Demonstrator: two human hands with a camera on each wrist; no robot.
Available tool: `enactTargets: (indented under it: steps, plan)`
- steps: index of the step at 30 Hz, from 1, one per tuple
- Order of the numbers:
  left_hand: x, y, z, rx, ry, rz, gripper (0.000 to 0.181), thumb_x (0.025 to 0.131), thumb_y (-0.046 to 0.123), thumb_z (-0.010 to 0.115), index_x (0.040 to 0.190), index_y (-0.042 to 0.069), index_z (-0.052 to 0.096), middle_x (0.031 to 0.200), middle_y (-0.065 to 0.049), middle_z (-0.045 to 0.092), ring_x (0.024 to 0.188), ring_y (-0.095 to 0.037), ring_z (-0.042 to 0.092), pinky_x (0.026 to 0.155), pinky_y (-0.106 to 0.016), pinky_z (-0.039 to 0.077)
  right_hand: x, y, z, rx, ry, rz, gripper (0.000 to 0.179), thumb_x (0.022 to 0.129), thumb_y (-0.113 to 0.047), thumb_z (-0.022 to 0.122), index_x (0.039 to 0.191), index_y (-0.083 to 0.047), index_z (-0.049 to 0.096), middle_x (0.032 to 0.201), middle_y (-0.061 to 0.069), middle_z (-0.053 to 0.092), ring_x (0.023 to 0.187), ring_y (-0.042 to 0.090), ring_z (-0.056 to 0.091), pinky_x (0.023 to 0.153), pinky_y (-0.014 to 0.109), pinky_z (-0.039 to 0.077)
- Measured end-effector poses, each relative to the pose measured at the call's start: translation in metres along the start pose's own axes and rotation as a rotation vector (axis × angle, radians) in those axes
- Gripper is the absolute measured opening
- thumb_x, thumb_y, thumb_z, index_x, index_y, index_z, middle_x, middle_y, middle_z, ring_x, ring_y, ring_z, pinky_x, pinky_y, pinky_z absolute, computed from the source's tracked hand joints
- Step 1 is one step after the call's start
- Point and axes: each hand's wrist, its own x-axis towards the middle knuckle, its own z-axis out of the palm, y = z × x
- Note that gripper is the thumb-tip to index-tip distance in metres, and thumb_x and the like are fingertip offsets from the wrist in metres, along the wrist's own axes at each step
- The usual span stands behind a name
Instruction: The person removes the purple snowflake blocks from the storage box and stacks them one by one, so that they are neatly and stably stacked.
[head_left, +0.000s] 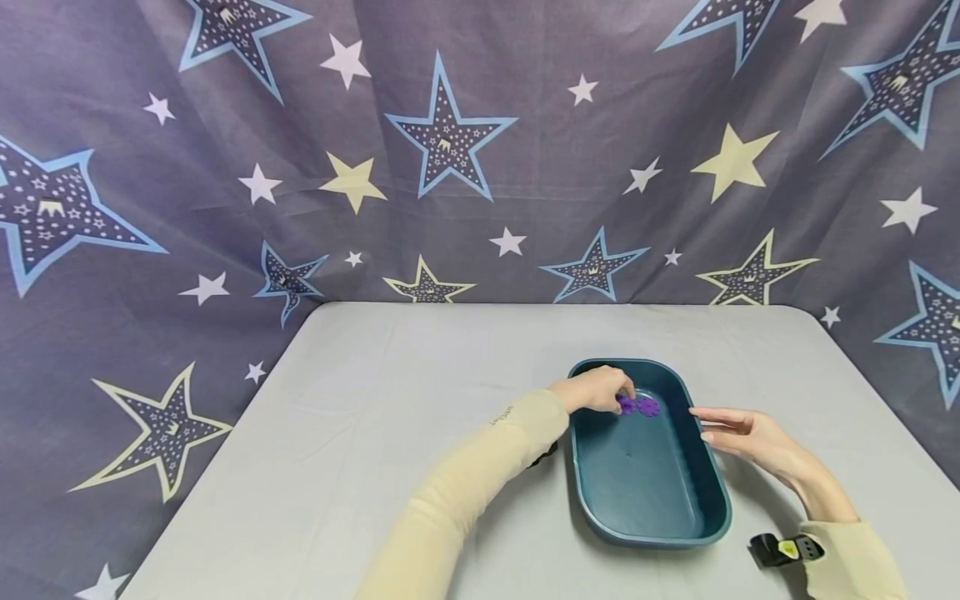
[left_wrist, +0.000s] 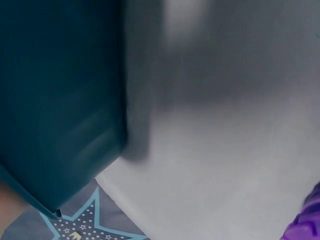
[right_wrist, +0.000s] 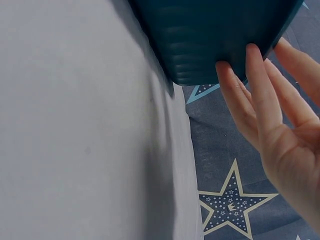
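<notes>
A deep teal plastic basin (head_left: pixel 637 492) stands on the table. My left hand (head_left: pixel 600 388) reaches over its left rim, fingers bent down, and pinches a small purple flower-shaped piece (head_left: pixel 625 406) inside. Beside that piece, near the basin's far end, lies a similar purple piece (head_left: pixel 648 407). In the left wrist view only a sliver of the left hand (left_wrist: pixel 9 206) shows behind the basin wall (left_wrist: pixel 60 100). My right hand (head_left: pixel 757 442) rests straight fingertips against the basin's right side; in the right wrist view the fingers (right_wrist: pixel 260 90) touch its outer wall (right_wrist: pixel 200 40).
A pale grey cloth covers the table (head_left: pixel 390 400), with a star-print curtain (head_left: pixel 487 167) hanging behind it. A ridged purple thing (left_wrist: pixel 306 222) shows at the left wrist view's lower right corner. A black wrist device (head_left: pixel 783 550) sits by the right sleeve (head_left: pixel 851 562).
</notes>
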Motion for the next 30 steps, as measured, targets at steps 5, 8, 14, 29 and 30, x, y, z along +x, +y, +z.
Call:
enactTargets:
  steps: [5, 8, 14, 29, 30]
  plan:
    - [0.004, -0.001, 0.003, -0.004, -0.008, -0.005, 0.035, 0.082, 0.016, 0.062, 0.117, 0.016, 0.057, 0.120, 0.004, 0.054, 0.112, -0.007, 0.047, 0.087, -0.013, 0.038, 0.000, -0.001, 0.000, 0.000, 0.003, 0.007, 0.045, 0.085, -0.013, 0.059, 0.122, 0.010, 0.046, 0.104, -0.020, 0.058, 0.090, 0.003, 0.059, 0.076, 0.011, 0.043]
    - [0.007, -0.003, 0.005, 0.000, -0.012, -0.006, 0.036, 0.083, 0.016, 0.062, 0.118, 0.016, 0.056, 0.121, 0.003, 0.054, 0.113, -0.007, 0.046, 0.088, -0.014, 0.037, 0.000, -0.001, 0.001, -0.006, 0.003, 0.012, 0.046, 0.085, -0.014, 0.059, 0.122, 0.009, 0.046, 0.105, -0.020, 0.058, 0.090, 0.002, 0.059, 0.076, 0.011, 0.043]
    - [0.009, -0.003, 0.008, -0.007, -0.007, -0.014, 0.036, 0.082, 0.016, 0.063, 0.117, 0.016, 0.057, 0.120, 0.003, 0.054, 0.112, -0.007, 0.047, 0.088, -0.013, 0.037, -0.001, -0.002, 0.001, -0.030, 0.009, 0.010, 0.045, 0.084, -0.014, 0.059, 0.121, 0.009, 0.047, 0.105, -0.022, 0.058, 0.090, 0.001, 0.058, 0.076, 0.012, 0.043]
    - [0.046, -0.019, 0.035, -0.001, 0.010, -0.023, 0.036, 0.075, 0.019, 0.070, 0.110, 0.023, 0.061, 0.108, 0.008, 0.056, 0.100, -0.003, 0.051, 0.083, -0.013, 0.039, 0.000, -0.001, 0.001, -0.041, 0.012, 0.020, 0.046, 0.085, -0.016, 0.059, 0.122, 0.009, 0.047, 0.104, -0.021, 0.057, 0.090, 0.002, 0.058, 0.076, 0.011, 0.042]
    - [0.044, -0.017, 0.034, 0.006, 0.012, -0.024, 0.036, 0.076, 0.019, 0.070, 0.111, 0.022, 0.061, 0.108, 0.007, 0.056, 0.100, -0.003, 0.051, 0.083, -0.013, 0.039, 0.000, -0.001, 0.002, -0.042, 0.012, 0.022, 0.047, 0.085, -0.016, 0.059, 0.122, 0.009, 0.046, 0.104, -0.021, 0.058, 0.090, 0.002, 0.059, 0.076, 0.011, 0.042]
